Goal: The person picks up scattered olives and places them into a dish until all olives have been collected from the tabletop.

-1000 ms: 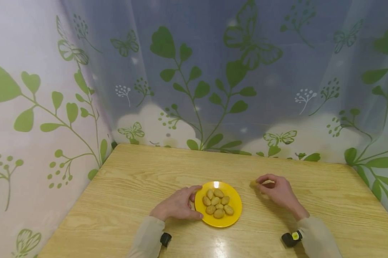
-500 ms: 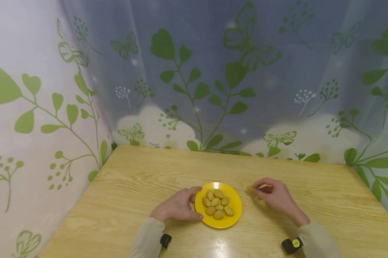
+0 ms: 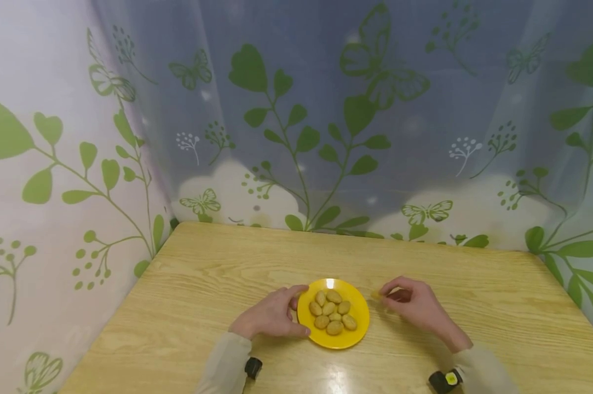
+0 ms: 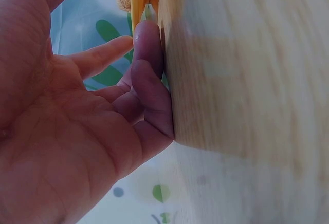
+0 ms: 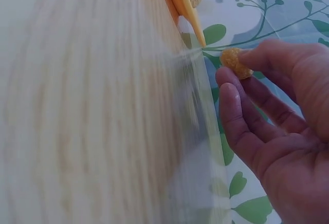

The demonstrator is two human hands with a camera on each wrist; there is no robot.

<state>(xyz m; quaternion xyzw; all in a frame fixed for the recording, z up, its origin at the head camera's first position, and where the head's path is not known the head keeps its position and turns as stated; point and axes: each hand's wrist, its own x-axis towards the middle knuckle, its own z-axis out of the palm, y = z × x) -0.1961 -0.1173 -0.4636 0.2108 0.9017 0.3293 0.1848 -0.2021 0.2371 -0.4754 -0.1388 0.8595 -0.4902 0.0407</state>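
A yellow plate (image 3: 360, 328) lies on the table with several small, tan, oval nut-like pieces (image 3: 334, 328) gathered in its middle. At its left side my left hand (image 3: 271, 312) holds the rim, index finger toward the back and thumb toward the front. The left wrist view shows other fingers bent low beside the plate's edge. Right of the plate, my right hand (image 3: 416, 303) pinches one more nut-like piece (image 5: 236, 63) between thumb and fingertips. That piece has a rough, yellowish surface and is held apart from the plate.
The wood-grain table (image 3: 217, 257) extends around the plate. A curtain (image 3: 326, 164) printed with leaves and butterflies hangs behind it, and similar fabric (image 3: 55, 219) borders the left. Black wrist cameras (image 3: 253, 368) sit at both cuffs.
My right hand has moved left and slightly nearer the body, bringing its pinched nut-like piece closer to the plate. The left hand and plate stay essentially where they were.
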